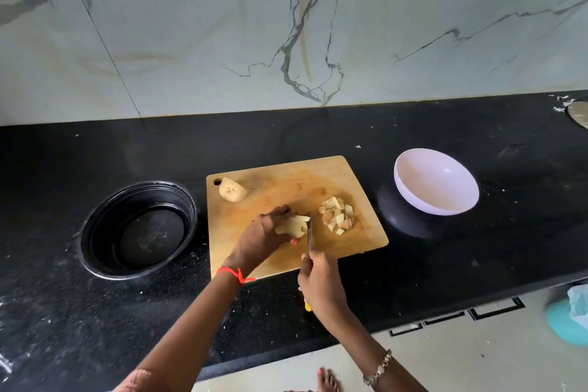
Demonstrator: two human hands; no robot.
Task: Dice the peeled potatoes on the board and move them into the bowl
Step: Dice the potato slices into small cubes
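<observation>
A wooden cutting board [286, 175] lies on the black counter. My left hand [264, 232] holds sliced potato strips [294, 226] near the board's middle. My right hand [319, 280] grips a yellow-handled knife [309, 234], its blade standing right beside the strips. A heap of diced potato [337, 215] sits on the board's right part. A peeled potato half [232, 189] rests at the far left corner by the hanging hole. The white bowl [436, 181] stands empty to the right of the board.
A round black basin [140, 229] is sunk into the counter left of the board. The marble wall rises behind. The counter's front edge runs below my arms, with a teal bin [566, 318] on the floor at right.
</observation>
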